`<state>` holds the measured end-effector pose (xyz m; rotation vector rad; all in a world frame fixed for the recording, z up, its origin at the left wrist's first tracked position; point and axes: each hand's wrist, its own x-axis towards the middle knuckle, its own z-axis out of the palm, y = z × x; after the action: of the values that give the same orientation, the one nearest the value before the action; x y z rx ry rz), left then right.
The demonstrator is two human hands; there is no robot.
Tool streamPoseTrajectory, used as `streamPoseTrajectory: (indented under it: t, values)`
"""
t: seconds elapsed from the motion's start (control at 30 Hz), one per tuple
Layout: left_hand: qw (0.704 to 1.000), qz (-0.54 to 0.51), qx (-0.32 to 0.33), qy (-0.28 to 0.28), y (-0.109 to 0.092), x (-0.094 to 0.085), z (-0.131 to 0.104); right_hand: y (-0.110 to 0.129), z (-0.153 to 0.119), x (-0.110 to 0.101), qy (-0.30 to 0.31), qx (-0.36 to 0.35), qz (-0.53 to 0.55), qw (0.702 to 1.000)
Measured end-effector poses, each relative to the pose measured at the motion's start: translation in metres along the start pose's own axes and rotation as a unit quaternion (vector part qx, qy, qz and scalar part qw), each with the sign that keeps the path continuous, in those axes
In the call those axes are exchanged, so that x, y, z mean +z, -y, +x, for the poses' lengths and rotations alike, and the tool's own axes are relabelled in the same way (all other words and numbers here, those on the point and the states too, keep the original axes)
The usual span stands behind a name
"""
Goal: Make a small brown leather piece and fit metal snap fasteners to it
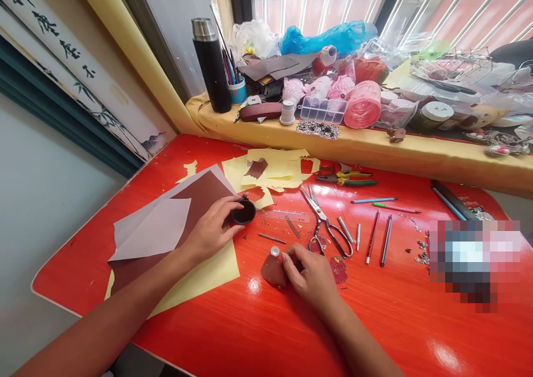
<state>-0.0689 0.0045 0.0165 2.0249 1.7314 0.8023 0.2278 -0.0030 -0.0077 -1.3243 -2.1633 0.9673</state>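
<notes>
My left hand (213,228) is closed around the side of a small black round cup (244,213), its dark opening facing up. The cup stands near the corner of a brown sheet (145,269). Between thumb and fingers my right hand (310,271) pinches a small brown leather-like piece (273,271) with a rounded edge, low over the red table. Beside that piece's upper edge sits a small round silver disc (275,251). Scissors (322,221) lie partly open just beyond my right hand. A thin dark rod (272,238) lies between my hands.
Yellow paper scraps (275,169) and pliers (347,178) lie at the back of the red table (258,332). Pens and pencils (386,241) and small metal rings (422,252) are on the right. The sill holds a black thermos (212,69), a thread spool (287,112) and several bags.
</notes>
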Motion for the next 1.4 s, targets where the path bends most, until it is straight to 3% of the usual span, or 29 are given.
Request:
streamPoseTrajectory:
  t: [0.2,0.33,0.53,0.93,1.07,1.13,1.2,1.3,1.4]
  values:
    - [0.996,-0.051,-0.005,0.072,-0.009,-0.007,-0.003,0.0,0.0,0.0,-0.006,-0.004,-0.001,1.0]
    - [0.996,-0.02,0.01,0.091,-0.01,-0.009,-0.006,0.0,0.0,0.0,-0.009,-0.008,-0.004,1.0]
    - [0.995,0.016,0.081,0.064,-0.004,-0.004,-0.013,-0.001,0.0,0.001,-0.009,-0.01,-0.004,1.0]
    - [0.994,-0.003,0.098,0.041,-0.003,-0.004,-0.018,0.0,0.0,0.0,-0.002,0.0,-0.003,1.0]
    - [0.994,0.005,0.11,0.013,-0.005,-0.013,-0.014,-0.002,-0.001,0.001,-0.009,-0.009,0.004,1.0]
    - [0.993,0.01,0.102,-0.056,-0.001,-0.025,0.002,-0.003,-0.001,0.002,-0.013,-0.017,0.008,1.0]
    - [0.985,0.004,0.071,-0.159,0.009,-0.044,0.033,-0.005,-0.001,0.004,-0.015,-0.018,0.012,1.0]
    - [0.954,-0.07,0.054,-0.285,0.032,-0.084,0.104,-0.006,-0.001,0.006,-0.028,-0.023,0.02,0.999]
    - [0.922,-0.124,0.009,-0.366,0.054,-0.124,0.189,-0.006,0.0,0.006,-0.031,-0.034,0.021,0.999]
